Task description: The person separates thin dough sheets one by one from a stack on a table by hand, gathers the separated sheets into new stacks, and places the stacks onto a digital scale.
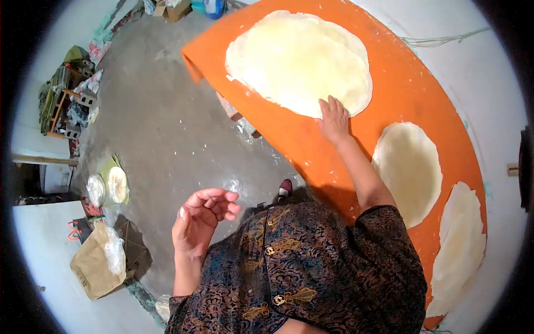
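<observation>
A large, pale, thin round flatbread [297,61] lies on an orange cloth [400,72]. My right hand [335,119] rests palm down at its near edge, fingers stretched out over the rim and slightly apart. Close to my right forearm lies a second round flatbread [409,170]. Farther right, a third flatbread [459,250] looks narrow at the edge of the view. In the air in front of my body, over the floor, is my left hand [203,220]. Its fingers bend loosely, with nothing held in them.
A grey floor [167,111] stretches to the left of the orange cloth. Against the left wall are a brown paper bag [94,264], a plastic-wrapped bundle [95,190] and a stacked pile of goods [69,100]. A cardboard box [173,10] stands at the top.
</observation>
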Available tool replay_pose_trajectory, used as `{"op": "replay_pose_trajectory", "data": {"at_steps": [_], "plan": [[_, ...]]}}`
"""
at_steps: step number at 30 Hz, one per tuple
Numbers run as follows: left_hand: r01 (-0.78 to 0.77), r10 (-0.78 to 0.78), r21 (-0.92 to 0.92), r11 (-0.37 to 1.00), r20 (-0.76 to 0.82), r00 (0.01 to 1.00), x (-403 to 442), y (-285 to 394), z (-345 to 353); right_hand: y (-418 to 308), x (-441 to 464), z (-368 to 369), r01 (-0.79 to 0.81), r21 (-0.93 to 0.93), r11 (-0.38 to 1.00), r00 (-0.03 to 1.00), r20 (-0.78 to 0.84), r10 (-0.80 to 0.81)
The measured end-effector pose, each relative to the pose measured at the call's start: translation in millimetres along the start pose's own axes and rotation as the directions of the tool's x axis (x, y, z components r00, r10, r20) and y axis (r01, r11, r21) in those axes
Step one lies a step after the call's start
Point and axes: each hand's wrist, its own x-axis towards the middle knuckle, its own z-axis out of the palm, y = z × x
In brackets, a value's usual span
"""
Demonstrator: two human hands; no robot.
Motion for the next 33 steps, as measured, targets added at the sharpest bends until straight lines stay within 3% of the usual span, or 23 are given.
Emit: {"op": "replay_pose_trajectory", "data": {"at_steps": [6, 9, 12, 15, 17, 18, 19, 20, 23, 26, 28, 30, 31, 32, 33], "plan": [[0.131, -0.130, 0.048, 0.990, -0.009, 0.991, 72.2, 3.8, -6.8, 16.3, 3.6, 7.5, 0.265, -0.110, 0.958, 0.963, 0.090, -0.256], [0.217, -0.217, 0.052, 0.975, 0.004, 0.976, 115.3, 8.6, -11.0, 13.5, 6.0, 7.2, 0.230, -0.104, 0.968, 0.972, -0.019, -0.233], [0.290, -0.292, 0.050, 0.956, 0.041, 0.955, 153.4, 10.4, -21.4, 7.4, 17.6, 1.2, 0.138, 0.068, 0.988, 0.988, 0.054, -0.142], [0.341, -0.344, 0.053, 0.939, 0.070, 0.936, 187.5, 12.3, -41.9, 11.5, 41.3, -18.6, -0.267, 0.459, 0.847, 0.961, 0.194, 0.197], [0.391, -0.396, 0.065, 0.918, 0.078, 0.915, 212.8, 11.4, -64.4, 41.9, 61.2, -12.7, -0.293, 0.663, 0.689, 0.949, 0.116, 0.292], [0.407, -0.412, 0.075, 0.910, 0.074, 0.908, 224.1, 11.3, -72.5, 73.7, 72.5, -1.3, -0.183, 0.520, 0.835, 0.958, -0.096, 0.269], [0.422, -0.428, 0.085, 0.903, 0.070, 0.901, 234.6, 11.8, -79.5, 66.4, 92.2, -43.5, -0.293, 0.509, 0.810, 0.925, -0.062, 0.374], [0.435, -0.440, 0.079, 0.897, 0.060, 0.896, 243.4, 12.7, -85.3, 65.9, 106.7, -69.5, -0.235, 0.711, 0.663, 0.872, -0.147, 0.467], [0.486, -0.491, 0.078, 0.871, 0.068, 0.869, 269.8, 12.1, -99.4, 11.3, 137.4, -155.4, -0.278, 0.495, 0.823, 0.839, -0.292, 0.459], [0.545, -0.549, 0.067, 0.836, 0.115, 0.828, 303.0, -4.8, -111.7, -1.2, 133.5, -122.2, -0.063, -0.005, 0.998, 0.915, -0.400, 0.056], [0.576, -0.582, 0.080, 0.813, 0.102, 0.807, 324.1, -12.5, -111.6, -9.5, 133.0, -88.1, -0.065, -0.125, 0.990, 0.931, -0.364, 0.015], [0.613, -0.617, 0.073, 0.787, 0.088, 0.782, 346.4, -27.0, -110.7, -0.2, 134.9, -35.5, -0.085, -0.183, 0.980, 0.939, -0.343, 0.017], [0.633, -0.637, 0.071, 0.771, 0.086, 0.766, 355.8, -35.9, -110.9, 5.9, 132.0, -2.0, -0.168, -0.238, 0.957, 0.962, -0.252, 0.106], [0.648, -0.652, 0.069, 0.758, 0.084, 0.753, 364.8, -44.3, -110.0, 4.2, 129.4, 21.6, -0.261, -0.363, 0.895, 0.951, 0.061, 0.302], [0.658, -0.662, 0.068, 0.750, 0.085, 0.745, 374.9, -52.8, -108.6, 10.3, 110.2, 54.6, -0.313, -0.203, 0.928, 0.950, -0.077, 0.304]]}}
